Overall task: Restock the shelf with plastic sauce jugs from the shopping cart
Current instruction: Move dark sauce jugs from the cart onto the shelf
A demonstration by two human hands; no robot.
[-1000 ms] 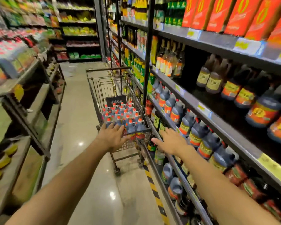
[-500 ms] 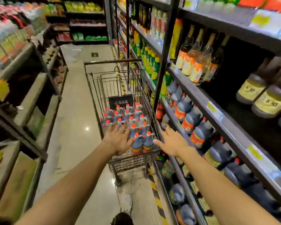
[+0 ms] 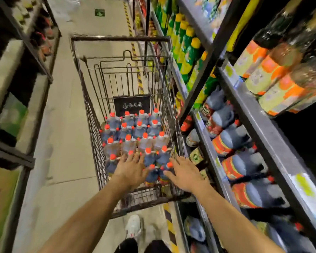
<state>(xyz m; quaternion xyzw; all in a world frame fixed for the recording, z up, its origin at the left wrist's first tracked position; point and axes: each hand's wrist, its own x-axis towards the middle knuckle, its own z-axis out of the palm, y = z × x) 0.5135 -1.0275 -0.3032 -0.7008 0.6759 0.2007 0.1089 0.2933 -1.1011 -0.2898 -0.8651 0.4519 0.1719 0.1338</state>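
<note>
Head view: left hand (image 3: 130,169) and right hand (image 3: 185,173), fingers spread, over cart jugs (image 3: 135,136).

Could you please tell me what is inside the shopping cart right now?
The shopping cart holds rows of upright sauce jugs with orange caps. Both hands cover part of the nearest row.

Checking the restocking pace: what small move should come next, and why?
Probably lower both open hands, left hand and right hand, onto the nearest orange-capped plastic sauce jugs in the wire shopping cart and grip them; neither holds anything yet.
</note>
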